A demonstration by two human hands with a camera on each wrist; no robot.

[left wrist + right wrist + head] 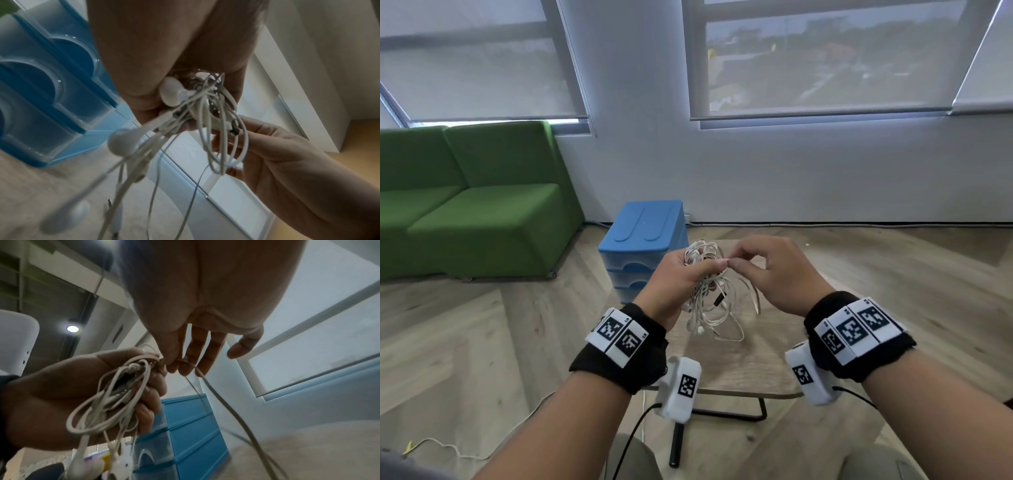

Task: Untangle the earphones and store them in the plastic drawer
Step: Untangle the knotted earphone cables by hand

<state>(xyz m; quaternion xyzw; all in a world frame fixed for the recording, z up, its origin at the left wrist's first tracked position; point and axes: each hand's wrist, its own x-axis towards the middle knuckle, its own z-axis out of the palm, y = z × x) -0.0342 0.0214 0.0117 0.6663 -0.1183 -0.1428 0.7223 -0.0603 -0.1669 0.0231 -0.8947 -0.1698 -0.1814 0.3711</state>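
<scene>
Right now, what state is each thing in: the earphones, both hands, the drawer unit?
earphones: still a tangled white bundle, held above the table, loops and earbuds hanging down.
left hand: grips the bundle, fingers curled round it.
right hand: pinches one cable strand beside the left thumb.
plastic drawer unit: on the table behind the hands, visible drawers closed.
table: bare wood under the hanging cables.

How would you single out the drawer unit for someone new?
Start at the green sofa on the left; just to its right, on the far corner of the wooden table, stands the blue plastic drawer unit. Unlike anything nearby, it has three stacked translucent drawers with arched handle recesses.
</scene>
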